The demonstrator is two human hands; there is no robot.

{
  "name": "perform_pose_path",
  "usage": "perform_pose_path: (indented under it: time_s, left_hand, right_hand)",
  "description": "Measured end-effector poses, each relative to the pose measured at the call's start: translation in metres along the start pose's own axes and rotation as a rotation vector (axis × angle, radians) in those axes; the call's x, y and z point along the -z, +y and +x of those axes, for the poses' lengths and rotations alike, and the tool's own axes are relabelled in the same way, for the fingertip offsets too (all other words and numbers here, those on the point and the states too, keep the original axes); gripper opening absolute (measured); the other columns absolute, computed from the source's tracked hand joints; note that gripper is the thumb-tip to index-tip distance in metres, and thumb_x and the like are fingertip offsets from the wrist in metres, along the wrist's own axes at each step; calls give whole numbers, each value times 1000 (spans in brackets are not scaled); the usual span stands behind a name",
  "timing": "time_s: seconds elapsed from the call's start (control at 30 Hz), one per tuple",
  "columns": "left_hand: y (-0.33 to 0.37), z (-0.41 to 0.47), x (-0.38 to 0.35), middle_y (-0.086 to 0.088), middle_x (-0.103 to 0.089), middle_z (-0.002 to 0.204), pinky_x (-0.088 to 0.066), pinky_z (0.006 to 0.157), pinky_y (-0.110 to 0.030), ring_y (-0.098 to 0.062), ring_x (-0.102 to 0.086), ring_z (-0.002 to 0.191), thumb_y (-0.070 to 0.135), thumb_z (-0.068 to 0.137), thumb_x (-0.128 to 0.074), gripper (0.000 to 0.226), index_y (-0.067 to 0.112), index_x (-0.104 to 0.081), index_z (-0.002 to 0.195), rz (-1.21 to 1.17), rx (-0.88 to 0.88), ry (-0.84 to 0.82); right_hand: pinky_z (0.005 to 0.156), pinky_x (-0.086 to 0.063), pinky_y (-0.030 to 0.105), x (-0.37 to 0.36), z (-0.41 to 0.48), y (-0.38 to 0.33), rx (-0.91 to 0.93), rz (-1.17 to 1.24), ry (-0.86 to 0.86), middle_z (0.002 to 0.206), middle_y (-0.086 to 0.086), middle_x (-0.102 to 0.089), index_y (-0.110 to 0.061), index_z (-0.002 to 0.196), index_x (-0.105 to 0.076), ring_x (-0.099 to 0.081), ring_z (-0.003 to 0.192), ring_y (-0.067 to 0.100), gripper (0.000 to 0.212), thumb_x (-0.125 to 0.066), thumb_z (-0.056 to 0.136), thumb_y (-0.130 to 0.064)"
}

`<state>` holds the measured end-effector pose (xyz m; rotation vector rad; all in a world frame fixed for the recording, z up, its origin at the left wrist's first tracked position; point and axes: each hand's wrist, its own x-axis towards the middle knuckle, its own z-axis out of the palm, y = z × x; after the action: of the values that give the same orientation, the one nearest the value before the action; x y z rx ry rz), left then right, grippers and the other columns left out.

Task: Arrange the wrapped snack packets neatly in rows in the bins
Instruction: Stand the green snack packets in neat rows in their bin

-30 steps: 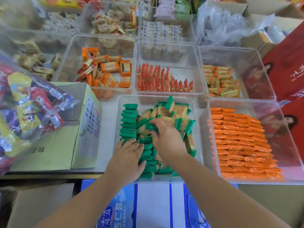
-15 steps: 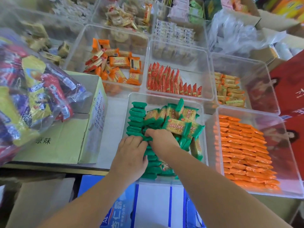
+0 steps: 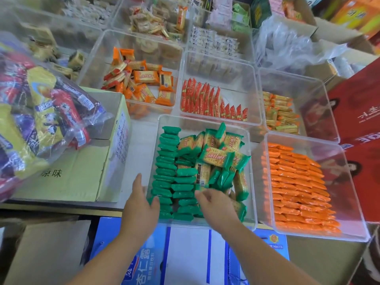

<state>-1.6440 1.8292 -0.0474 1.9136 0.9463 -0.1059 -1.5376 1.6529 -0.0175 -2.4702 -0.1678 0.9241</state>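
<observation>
Both pulled back, L hand (image 3: 139, 204) open flat, R hand (image 3: 218, 206) curled, grip unclear, 2 green rows (image 3: 166, 161), 1 heap (image 3: 218, 153)

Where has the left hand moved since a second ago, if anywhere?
Yes. The left hand slid left off the green packet rows to the clear bin's left wall, toward the cardboard box.

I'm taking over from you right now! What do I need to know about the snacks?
Left hand: open, at the green bin's left wall.
Right hand: open above the rows, holding nothing visible.
Done: two rows of green packets line the bin's left side. The orange bin is filled with rows.
Left: line up the loose pile on the right.
</observation>
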Motion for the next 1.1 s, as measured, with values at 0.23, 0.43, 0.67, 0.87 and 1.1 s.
perform_pose_path:
  time_s: [0.23, 0.43, 0.67, 0.87, 1.1]
  left_hand:
    - [5, 1, 0, -9, -59, 74, -37, 47, -30, -24, -54, 60, 2, 97, -42, 53, 26, -38, 144, 19, 24, -28]
    - [5, 2, -2, 9, -57, 82, -38, 48, -29, -18, -58, 68, 0, 95, -43, 51, 29, -41, 137, 46, -11, -17]
    - [-2, 5, -4, 5, -58, 75, -34, 45, -27, -13, -55, 62, 0, 92, -44, 47, 32, -43, 127, 36, -48, 5]
    - [0, 1, -3, 2, -55, 130, -53, 88, -43, -20, -57, 108, 8, 93, -51, 60, 32, -32, 144, 26, -103, 47]
    - [14, 4, 7, -7, -38, 152, -34, 112, -48, -28, -35, 139, 37, 88, -65, 73, 23, -29, 150, 316, -446, 156]
  right_hand:
    - [110, -42, 48, -5, 23, -14, -366, 262, -314, 138, 9, -54, -10, 148, -41, -53, 124, 29, 99, -38, 84, -85]
    - [111, -42, 46, -36, 36, -23, -414, 589, -380, 149, 3, -52, -20, 147, -48, -52, 133, 26, 109, -64, 61, -85]
    - [90, -59, 43, -31, 47, -7, -253, 358, -456, 110, 10, -73, -7, 115, -63, -72, 98, 26, 34, -60, 98, -36]
    - [68, -44, 32, -31, 44, -13, -45, -303, -381, 98, 17, -66, -4, 106, -61, -60, 84, 28, 59, -45, 99, -60]
    - [61, -55, 31, 23, 30, -29, 148, -383, -115, 60, -2, -61, -13, 67, -61, -60, 58, 14, 65, -45, 90, -72]
